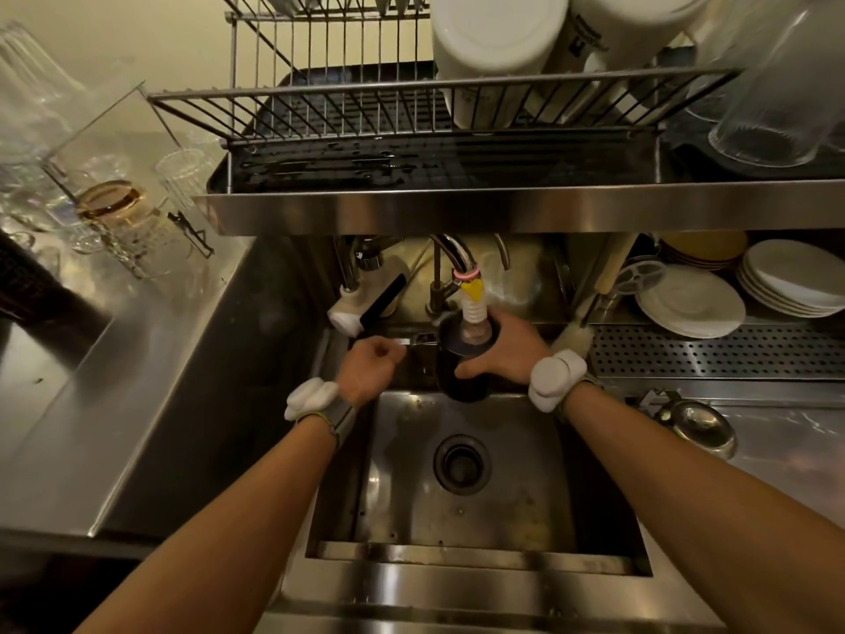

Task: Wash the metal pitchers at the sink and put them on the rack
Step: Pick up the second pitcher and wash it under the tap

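dark pitcher (462, 383) held under the tap (473, 309) by right hand (508, 354), left hand (366, 368) clenched around a lever (415, 340).

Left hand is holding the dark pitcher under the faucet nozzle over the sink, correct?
No. The head view shows the right hand gripping the dark pitcher under the faucet nozzle over the sink; the left hand grips a metal lever beside it.

Over the sink (402, 510) I count one pitcher (459, 382), one left hand (368, 366) and one right hand (507, 354); above the sink, one wire rack (366, 91) with two white tubs (498, 34) (626, 25); right of the sink, two white plate stacks (690, 304) (795, 276) and one yellow stack (706, 249).
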A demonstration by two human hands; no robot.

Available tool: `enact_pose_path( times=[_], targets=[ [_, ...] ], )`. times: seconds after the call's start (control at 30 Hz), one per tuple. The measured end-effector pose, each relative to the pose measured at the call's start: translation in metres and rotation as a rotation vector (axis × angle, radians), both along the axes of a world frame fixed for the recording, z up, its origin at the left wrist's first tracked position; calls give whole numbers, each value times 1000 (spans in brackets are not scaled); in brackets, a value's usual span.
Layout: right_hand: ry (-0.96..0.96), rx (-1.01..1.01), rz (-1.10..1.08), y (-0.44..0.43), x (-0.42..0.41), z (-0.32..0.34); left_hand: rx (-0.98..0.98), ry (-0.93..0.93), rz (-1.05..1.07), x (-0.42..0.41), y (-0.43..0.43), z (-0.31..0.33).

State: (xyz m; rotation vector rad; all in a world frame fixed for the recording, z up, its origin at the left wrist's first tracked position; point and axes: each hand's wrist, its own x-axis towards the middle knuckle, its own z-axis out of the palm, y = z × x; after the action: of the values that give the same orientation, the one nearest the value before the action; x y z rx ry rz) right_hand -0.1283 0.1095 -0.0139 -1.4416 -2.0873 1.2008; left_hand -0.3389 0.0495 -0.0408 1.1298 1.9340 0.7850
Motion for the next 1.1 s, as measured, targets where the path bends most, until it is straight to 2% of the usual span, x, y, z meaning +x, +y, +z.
enact_pose_path(
  times=[0.13, 0.3, 0.67, 1.1],
  targets=[
    [-17, -8, -41, 5, 10, 6, 19, 15, -23, 0, -1, -2],
    [-30, -5, 35, 5, 2, 8, 27, -12, 2, -3, -2, -3],
    [-45, -18, 58, 5, 7, 10, 22, -17, 60, -18, -7, -3],
    [-39, -28, 52, 5, 3, 4, -8, 21, 9, -14, -10, -5]
  ],
)
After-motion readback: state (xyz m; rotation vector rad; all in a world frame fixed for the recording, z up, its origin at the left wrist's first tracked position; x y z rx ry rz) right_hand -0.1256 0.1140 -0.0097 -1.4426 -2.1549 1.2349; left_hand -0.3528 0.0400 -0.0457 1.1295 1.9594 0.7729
